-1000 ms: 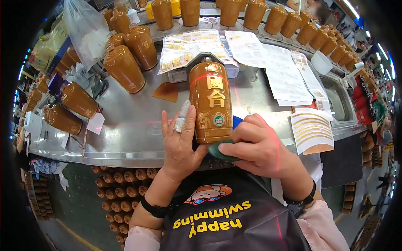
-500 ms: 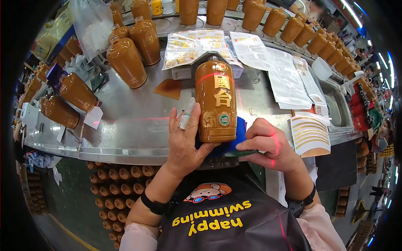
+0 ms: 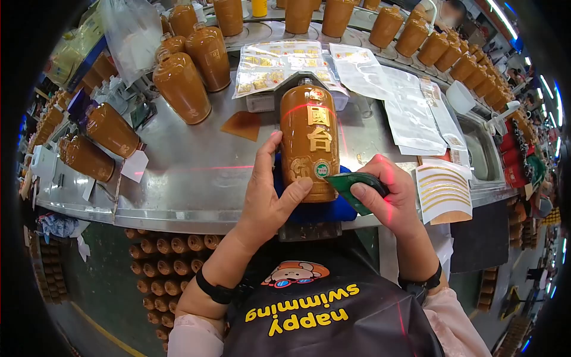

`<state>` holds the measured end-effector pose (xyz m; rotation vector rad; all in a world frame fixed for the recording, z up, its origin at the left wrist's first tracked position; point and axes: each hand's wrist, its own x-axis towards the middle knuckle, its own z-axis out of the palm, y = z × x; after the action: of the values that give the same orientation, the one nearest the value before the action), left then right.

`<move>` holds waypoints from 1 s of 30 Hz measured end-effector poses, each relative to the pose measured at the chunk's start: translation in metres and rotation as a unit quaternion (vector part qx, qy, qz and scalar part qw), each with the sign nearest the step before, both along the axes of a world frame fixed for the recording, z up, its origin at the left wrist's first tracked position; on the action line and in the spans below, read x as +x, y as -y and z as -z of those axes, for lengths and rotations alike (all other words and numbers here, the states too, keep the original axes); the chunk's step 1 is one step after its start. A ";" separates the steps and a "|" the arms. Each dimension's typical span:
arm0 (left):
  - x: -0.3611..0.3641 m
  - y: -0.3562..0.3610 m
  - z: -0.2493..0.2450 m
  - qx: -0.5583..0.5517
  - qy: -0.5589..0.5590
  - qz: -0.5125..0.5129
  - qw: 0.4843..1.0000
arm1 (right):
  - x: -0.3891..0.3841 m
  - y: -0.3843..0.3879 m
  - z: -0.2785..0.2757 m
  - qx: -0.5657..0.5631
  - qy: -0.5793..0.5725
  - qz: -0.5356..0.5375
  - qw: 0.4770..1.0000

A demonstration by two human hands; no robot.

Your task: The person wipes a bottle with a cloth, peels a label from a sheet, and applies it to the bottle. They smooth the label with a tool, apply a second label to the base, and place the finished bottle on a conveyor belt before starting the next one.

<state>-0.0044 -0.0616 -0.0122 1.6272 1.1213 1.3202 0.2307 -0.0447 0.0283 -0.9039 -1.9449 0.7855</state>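
A glossy brown bottle [image 3: 295,128] with raised gold characters lies on its back on a dark stand, neck pointing away from me. Blue cloth [image 3: 342,209] shows under its base. My left hand [image 3: 264,193] steadies the bottle, fingers along its left side and thumb pressed on the lower front. In my right hand [image 3: 392,196] is a green squeegee [image 3: 351,187], gripped between thumb and fingers. Its pointed corner meets the bottle's right side beside a round green-and-white sticker [image 3: 322,169]. A red laser line crosses the bottle's shoulder.
Sticker sheets [image 3: 279,62] lie behind the bottle, with white sheets [image 3: 410,122] and a gold-striped sheet [image 3: 443,190] to the right. More brown bottles [image 3: 181,86] stand at left and along the curved conveyor [image 3: 267,28]. A sink [image 3: 479,149] is set into the right side.
My right hand has raised the squeegee from beside the base to the sticker's edge. My left thumb has shifted from the base onto the bottle's front. Conveyor bottles have moved right.
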 end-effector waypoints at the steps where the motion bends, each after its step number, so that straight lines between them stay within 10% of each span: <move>1: 0.000 -0.001 0.001 0.000 0.006 -0.003 1.000 | 0.000 0.000 -0.001 -0.002 -0.001 0.000 1.000; 15: 0.008 0.001 0.002 0.014 0.058 -0.027 0.998 | -0.011 0.007 -0.002 -0.259 -0.147 0.026 0.954; 19: 0.003 0.000 0.016 0.040 0.013 -0.029 0.999 | 0.012 0.001 0.017 -0.070 0.018 0.123 0.990; 25: 0.008 0.007 0.021 0.050 0.009 -0.039 0.998 | 0.150 -0.010 0.043 0.149 0.240 0.300 0.911; 30: 0.010 0.007 0.022 0.050 -0.010 -0.048 0.998 | 0.241 -0.037 0.075 0.041 0.387 0.333 0.859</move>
<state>0.0059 -0.0689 -0.0338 1.6794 1.1756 1.4453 0.4718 -0.0073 -0.0470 -1.8997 -2.0348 -0.1158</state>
